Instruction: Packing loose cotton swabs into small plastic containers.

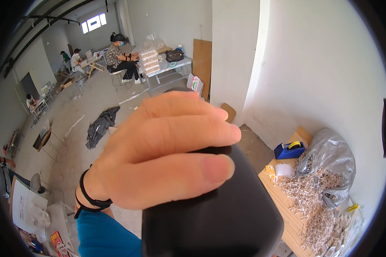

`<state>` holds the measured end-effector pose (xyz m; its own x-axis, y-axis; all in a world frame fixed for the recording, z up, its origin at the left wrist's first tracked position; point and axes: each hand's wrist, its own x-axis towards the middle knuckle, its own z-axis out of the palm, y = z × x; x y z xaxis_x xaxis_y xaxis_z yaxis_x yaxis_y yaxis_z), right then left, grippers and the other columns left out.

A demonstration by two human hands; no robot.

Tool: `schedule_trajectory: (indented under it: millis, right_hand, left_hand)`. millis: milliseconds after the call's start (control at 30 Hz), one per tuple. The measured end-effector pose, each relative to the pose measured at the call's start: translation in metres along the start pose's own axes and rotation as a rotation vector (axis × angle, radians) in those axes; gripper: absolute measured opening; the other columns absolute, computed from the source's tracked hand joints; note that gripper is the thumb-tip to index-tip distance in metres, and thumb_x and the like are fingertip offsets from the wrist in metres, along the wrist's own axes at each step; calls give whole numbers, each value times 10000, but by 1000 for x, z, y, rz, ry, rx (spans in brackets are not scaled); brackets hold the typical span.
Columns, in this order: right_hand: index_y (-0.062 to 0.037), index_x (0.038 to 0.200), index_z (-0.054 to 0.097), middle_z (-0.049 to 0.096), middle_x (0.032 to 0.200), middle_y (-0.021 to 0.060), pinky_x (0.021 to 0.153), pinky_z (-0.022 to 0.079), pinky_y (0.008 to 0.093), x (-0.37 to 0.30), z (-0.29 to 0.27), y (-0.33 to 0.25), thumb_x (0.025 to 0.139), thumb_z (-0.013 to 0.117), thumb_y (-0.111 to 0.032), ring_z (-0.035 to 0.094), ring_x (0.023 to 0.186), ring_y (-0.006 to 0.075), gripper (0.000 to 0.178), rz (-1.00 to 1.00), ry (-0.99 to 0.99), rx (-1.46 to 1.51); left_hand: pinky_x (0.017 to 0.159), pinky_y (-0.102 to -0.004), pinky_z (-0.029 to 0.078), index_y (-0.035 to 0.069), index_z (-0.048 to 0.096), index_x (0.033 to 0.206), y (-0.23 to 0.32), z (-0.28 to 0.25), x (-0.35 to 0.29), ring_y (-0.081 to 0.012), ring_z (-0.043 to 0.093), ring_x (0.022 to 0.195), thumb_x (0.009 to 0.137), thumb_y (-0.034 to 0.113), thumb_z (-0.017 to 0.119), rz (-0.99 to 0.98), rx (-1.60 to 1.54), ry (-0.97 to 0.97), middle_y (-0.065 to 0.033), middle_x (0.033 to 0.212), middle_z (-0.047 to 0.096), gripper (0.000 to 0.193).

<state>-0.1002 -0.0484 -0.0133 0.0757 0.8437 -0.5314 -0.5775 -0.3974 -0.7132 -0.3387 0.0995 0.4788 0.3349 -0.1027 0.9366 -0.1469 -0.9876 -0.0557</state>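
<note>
My left hand (pixel 171 145) reaches in from the lower left, very close to the camera. It wears a blue sleeve (pixel 107 233) and a black wristband (pixel 90 195). Its fingers and thumb are bent over a smooth black object with rounded corners (pixel 214 214), gripping its upper part. What kind of object this is I cannot make out, since it is so near and partly covered by the hand. Nowhere in the picture does my right hand show.
At right, a wooden table (pixel 268 182) bears a blue tape dispenser (pixel 290 150), a heap of small white sticks (pixel 309 201) and a grey plastic bag (pixel 332 150). A black plastic sheet (pixel 102 126) lies on the floor. Beyond, a seated person (pixel 118 55) works at a table (pixel 171 68).
</note>
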Motion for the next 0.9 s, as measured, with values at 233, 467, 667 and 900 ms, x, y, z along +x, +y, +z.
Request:
schedule_trajectory:
  millis: [233, 467, 667, 900]
  right_hand:
    - [34, 1294, 490, 595, 1150, 129, 994, 480, 352, 1, 1, -3, 958, 641, -223, 617, 1095, 235, 450, -14, 9, -34]
    - [31, 1274, 504, 589, 1133, 118, 973, 493, 335, 4, -2, 4, 948, 657, -235, 632, 1078, 237, 448, 6, 39, 3]
    - [44, 1284, 494, 600, 1102, 117, 954, 502, 326, 4, -3, 7, 954, 648, -214, 642, 1071, 248, 447, 11, 45, 24]
    - [49, 1280, 490, 599, 1110, 122, 958, 505, 337, 7, -4, 8, 949, 654, -211, 646, 1064, 254, 452, 3, 32, 35]
  left_hand:
    - [874, -558, 494, 197, 447, 1061, 5, -5, 5, -380, 661, 838, 941, 197, 558, -23, 1, -28, -172, 943, 658, 164]
    - [872, -562, 496, 195, 443, 1068, -1, -1, 14, -392, 667, 820, 947, 201, 552, 94, 12, -32, -176, 925, 661, 163]
    - [893, -572, 483, 187, 448, 1079, 3, -8, 28, -404, 670, 838, 970, 223, 519, 114, -10, -95, -196, 938, 666, 135]
    - [927, -581, 464, 181, 467, 1093, 11, -9, 38, -409, 672, 869, 979, 257, 499, 110, -27, -113, -209, 976, 667, 140]
